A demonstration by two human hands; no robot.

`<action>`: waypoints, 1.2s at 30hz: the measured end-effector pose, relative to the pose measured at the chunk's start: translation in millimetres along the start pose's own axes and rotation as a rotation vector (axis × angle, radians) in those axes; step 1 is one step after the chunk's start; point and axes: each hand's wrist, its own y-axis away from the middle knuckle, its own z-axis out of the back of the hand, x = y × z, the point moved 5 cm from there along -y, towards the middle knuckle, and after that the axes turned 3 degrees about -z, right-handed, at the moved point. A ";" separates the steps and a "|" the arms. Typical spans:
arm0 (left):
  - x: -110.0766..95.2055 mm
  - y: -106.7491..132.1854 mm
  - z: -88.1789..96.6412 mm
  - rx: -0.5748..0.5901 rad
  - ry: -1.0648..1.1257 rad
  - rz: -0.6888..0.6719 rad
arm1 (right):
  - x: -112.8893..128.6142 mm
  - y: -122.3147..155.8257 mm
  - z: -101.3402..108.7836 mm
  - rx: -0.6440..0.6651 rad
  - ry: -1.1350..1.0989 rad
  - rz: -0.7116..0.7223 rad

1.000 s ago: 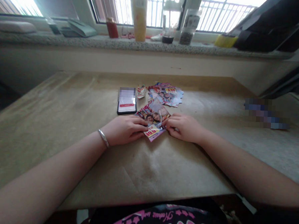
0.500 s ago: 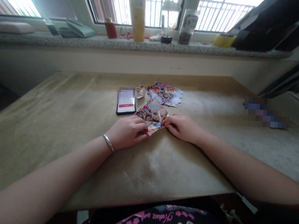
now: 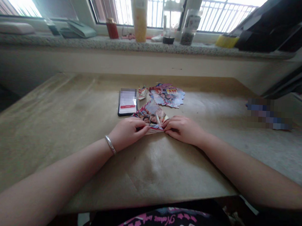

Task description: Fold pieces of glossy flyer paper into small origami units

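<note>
A colourful printed flyer (image 3: 154, 115) lies on the table between my hands, its near edge bent up and over into a narrow fold. My left hand (image 3: 129, 132), with a silver bangle at the wrist, pinches the left part of that edge between thumb and fingers. At the right end of the fold, my right hand (image 3: 182, 128) grips the paper the same way. Just beyond the flyer is a fanned stack of similar flyers (image 3: 168, 95). Beside the stack sits a small folded paper piece (image 3: 142, 93).
A phone (image 3: 127, 103) with a lit screen lies left of the flyer. A blurred-out item (image 3: 267, 114) rests at the table's right side. Along the windowsill (image 3: 149, 46) stand a tall yellow container (image 3: 139, 18), a red jar (image 3: 112, 29) and clear bottles (image 3: 189, 27).
The flyer's near edge has been turned up into a fold, hiding the yellow print there. My left thumb has moved up onto the edge; my right hand has barely shifted.
</note>
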 end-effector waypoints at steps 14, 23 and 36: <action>15.6 -2.7 -0.1 0.004 -0.194 0.134 | -17.4 4.9 5.4 -0.003 0.037 -0.148; 13.5 -2.5 -0.1 0.018 -0.271 0.128 | -1.2 6.5 0.7 -0.002 0.268 -0.027; 16.3 -4.1 0.5 0.001 -0.244 0.140 | -1.3 1.1 -6.9 -0.071 0.203 0.067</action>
